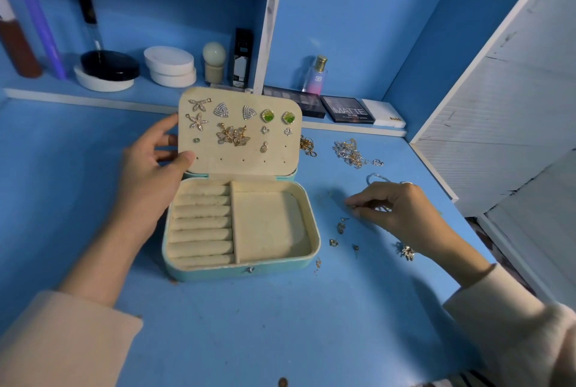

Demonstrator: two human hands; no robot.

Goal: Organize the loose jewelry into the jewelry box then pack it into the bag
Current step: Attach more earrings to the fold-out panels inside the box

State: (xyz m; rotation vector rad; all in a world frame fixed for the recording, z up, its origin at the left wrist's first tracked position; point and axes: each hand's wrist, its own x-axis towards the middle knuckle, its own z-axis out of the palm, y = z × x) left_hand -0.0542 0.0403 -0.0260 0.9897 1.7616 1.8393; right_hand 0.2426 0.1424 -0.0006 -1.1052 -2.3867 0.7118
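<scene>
With the left hand (149,165) clamping the open lid (240,165) of the jewelry box (243,265) at mid-table, the right hand (396,210) bunches its fingertips (353,204) over loose earrings (341,227) beside it, catch unclear; sorting seems midway, and next comes a fine pinch-and-pin.

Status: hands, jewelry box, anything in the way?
Left hand holds lid of jewelry box open. Right hand down among loose earrings, grip unclear. Box compartments empty; chains lie on desk. Nothing blocking.

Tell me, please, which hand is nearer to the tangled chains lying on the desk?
Right. The right hand is just in front of the tangled chains; the left hand grips the lid, across the jewelry box from them.
</scene>
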